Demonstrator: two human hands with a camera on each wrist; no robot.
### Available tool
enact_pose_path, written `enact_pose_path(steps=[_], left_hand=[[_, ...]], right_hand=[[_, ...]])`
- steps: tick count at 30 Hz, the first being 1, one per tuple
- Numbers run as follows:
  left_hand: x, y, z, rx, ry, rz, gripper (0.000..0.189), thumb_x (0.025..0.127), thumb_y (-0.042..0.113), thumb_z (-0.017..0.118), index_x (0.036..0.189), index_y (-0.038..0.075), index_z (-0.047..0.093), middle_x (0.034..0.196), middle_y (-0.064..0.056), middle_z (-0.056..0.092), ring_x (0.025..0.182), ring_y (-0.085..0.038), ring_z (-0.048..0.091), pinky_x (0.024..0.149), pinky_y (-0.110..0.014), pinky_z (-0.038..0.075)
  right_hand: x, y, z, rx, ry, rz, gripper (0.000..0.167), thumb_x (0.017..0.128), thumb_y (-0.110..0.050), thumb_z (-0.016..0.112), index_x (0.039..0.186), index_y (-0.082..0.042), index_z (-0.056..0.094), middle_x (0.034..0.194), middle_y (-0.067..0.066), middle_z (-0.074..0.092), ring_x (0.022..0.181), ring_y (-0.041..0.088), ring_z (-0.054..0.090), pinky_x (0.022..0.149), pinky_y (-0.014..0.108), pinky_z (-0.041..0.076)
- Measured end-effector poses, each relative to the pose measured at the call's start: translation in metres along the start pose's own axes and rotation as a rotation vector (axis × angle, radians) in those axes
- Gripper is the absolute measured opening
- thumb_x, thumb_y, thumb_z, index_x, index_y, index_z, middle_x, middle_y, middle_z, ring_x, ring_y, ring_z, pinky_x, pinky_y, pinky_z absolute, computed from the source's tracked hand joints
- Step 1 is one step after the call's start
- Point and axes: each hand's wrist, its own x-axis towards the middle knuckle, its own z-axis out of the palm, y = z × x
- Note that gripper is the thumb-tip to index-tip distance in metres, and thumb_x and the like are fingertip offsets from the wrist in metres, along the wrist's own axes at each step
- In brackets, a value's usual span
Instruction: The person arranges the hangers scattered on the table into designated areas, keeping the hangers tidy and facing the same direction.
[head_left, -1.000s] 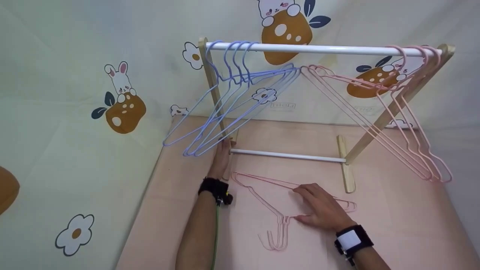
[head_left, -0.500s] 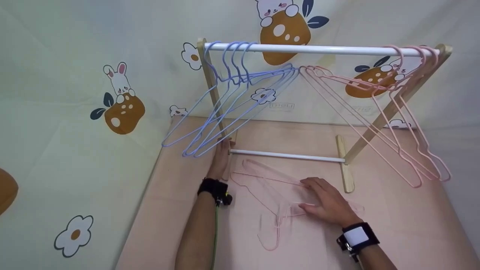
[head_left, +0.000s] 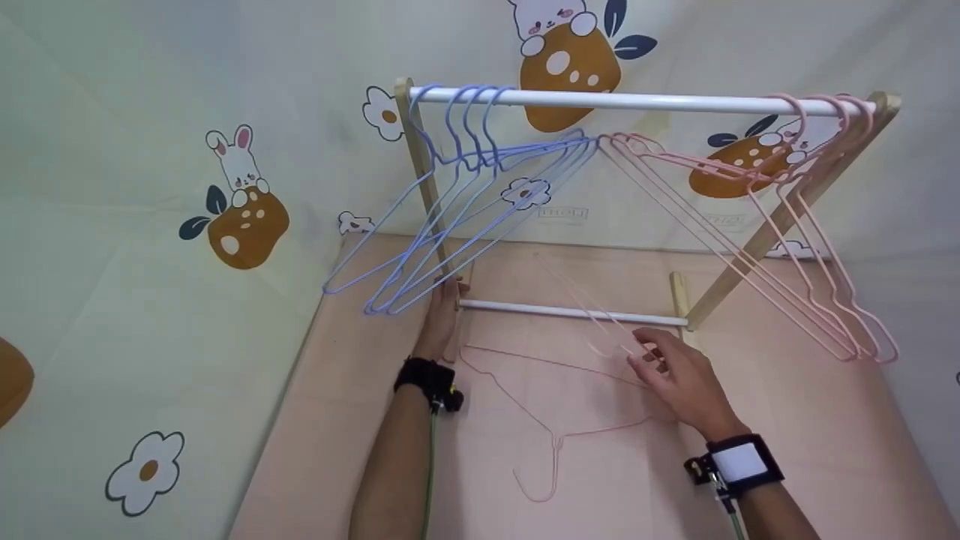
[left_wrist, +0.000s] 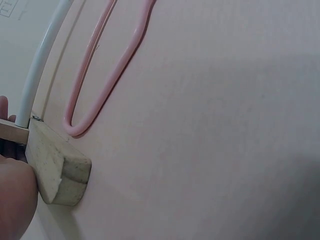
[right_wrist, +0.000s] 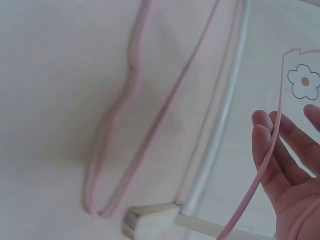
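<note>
My left hand (head_left: 439,322) grips the wooden clothes rack low on its left post, beside the foot (left_wrist: 60,170); some fingers are hidden behind the wood. My right hand (head_left: 686,382) holds a thin pink hanger (right_wrist: 248,195) off the table, in front of the rack's lower white bar (head_left: 525,306). In the right wrist view its wire crosses the curled fingers. Another pink hanger (head_left: 557,442) lies flat on the table, its hook toward me and its right end hidden by my right hand.
Several blue hangers (head_left: 491,157) hang at the left of the white top bar (head_left: 637,100). Pink hangers (head_left: 787,176) hang at its right end, by the slanted right post (head_left: 757,244). A printed cloth wall (head_left: 300,315) stands close on the left and behind.
My right hand has lifted one pink hanger from those lying on the table and moved it up and right toward the rack. My left hand stays at the left post.
</note>
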Motion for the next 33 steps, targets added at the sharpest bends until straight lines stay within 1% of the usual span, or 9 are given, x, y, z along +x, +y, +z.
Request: enact_pose_path(steps=[4,7,11,14,18,19,23,28,33], left_hand=[[0.001,0.0,0.0,-0.001,0.005,-0.001,0.067,0.119,0.055,0.027,0.149,-0.002,0.046,0.14,-0.024,0.059,0.136,-0.039,0.051,0.116,-0.051,0.037],[0.001,-0.001,0.0,-0.001,0.003,-0.012,0.07,0.118,0.058,0.026,0.15,-0.001,0.045,0.142,-0.025,0.058,0.132,-0.039,0.051,0.116,-0.052,0.037],[0.003,-0.006,-0.002,0.015,0.007,-0.005,0.077,0.114,0.067,0.029,0.151,0.002,0.048,0.141,-0.023,0.06,0.13,-0.036,0.052,0.116,-0.052,0.038],[0.003,-0.006,-0.002,0.025,0.011,-0.002,0.077,0.113,0.069,0.029,0.15,0.004,0.048,0.14,-0.021,0.061,0.128,-0.034,0.053,0.116,-0.052,0.037],[0.001,0.0,0.0,0.012,0.003,-0.021,0.072,0.117,0.062,0.026,0.152,0.002,0.045,0.143,-0.023,0.059,0.127,-0.037,0.051,0.119,-0.055,0.034],[0.001,0.0,0.0,0.0,-0.002,-0.024,0.07,0.118,0.058,0.026,0.152,0.0,0.043,0.143,-0.025,0.057,0.129,-0.039,0.049,0.12,-0.057,0.034],[0.001,0.0,0.0,0.026,0.004,-0.044,0.061,0.121,0.051,0.025,0.154,0.002,0.043,0.145,-0.021,0.058,0.139,-0.038,0.05,0.121,-0.055,0.034],[0.0,0.0,0.001,0.049,0.009,-0.058,0.06,0.122,0.049,0.025,0.156,0.003,0.043,0.145,-0.017,0.059,0.144,-0.035,0.05,0.122,-0.053,0.035],[0.001,0.0,0.001,0.037,0.009,-0.046,0.063,0.121,0.052,0.027,0.155,0.002,0.045,0.144,-0.019,0.06,0.141,-0.036,0.051,0.119,-0.052,0.037]], right_hand=[[0.008,-0.009,-0.015,-0.004,0.068,-0.029,0.029,0.112,-0.023,0.066,0.135,-0.007,0.071,0.123,0.011,0.078,0.097,0.027,0.077,0.08,0.052,0.062],[0.015,-0.018,-0.026,-0.029,0.112,-0.047,0.024,0.115,-0.021,0.061,0.126,-0.005,0.074,0.108,0.007,0.078,0.089,0.024,0.076,0.074,0.043,0.06],[0.023,-0.032,-0.041,-0.063,0.144,-0.035,0.033,0.119,-0.023,0.051,0.115,-0.003,0.077,0.096,0.006,0.075,0.08,0.023,0.072,0.069,0.035,0.051],[0.029,-0.042,-0.051,-0.075,0.164,-0.012,0.041,0.12,-0.026,0.047,0.107,-0.003,0.078,0.092,0.007,0.075,0.076,0.023,0.072,0.067,0.034,0.049],[0.034,-0.057,-0.063,-0.059,0.182,0.028,0.046,0.121,-0.028,0.046,0.099,-0.002,0.077,0.084,0.008,0.075,0.071,0.022,0.072,0.065,0.031,0.049],[0.035,-0.061,-0.066,-0.05,0.184,0.039,0.047,0.121,-0.029,0.045,0.098,-0.003,0.077,0.085,0.008,0.076,0.07,0.022,0.072,0.064,0.029,0.049],[0.039,-0.072,-0.078,-0.048,0.199,0.059,0.052,0.122,-0.031,0.042,0.098,-0.001,0.077,0.084,0.011,0.078,0.069,0.026,0.076,0.057,0.023,0.047],[0.046,-0.082,-0.093,-0.08,0.233,0.048,0.055,0.122,-0.033,0.04,0.096,-0.001,0.076,0.074,0.011,0.076,0.065,0.03,0.075,0.051,0.025,0.042],[0.054,-0.091,-0.109,-0.106,0.249,0.03,0.059,0.122,-0.037,0.038,0.092,-0.002,0.075,0.07,0.009,0.073,0.062,0.029,0.073,0.046,0.031,0.04]])
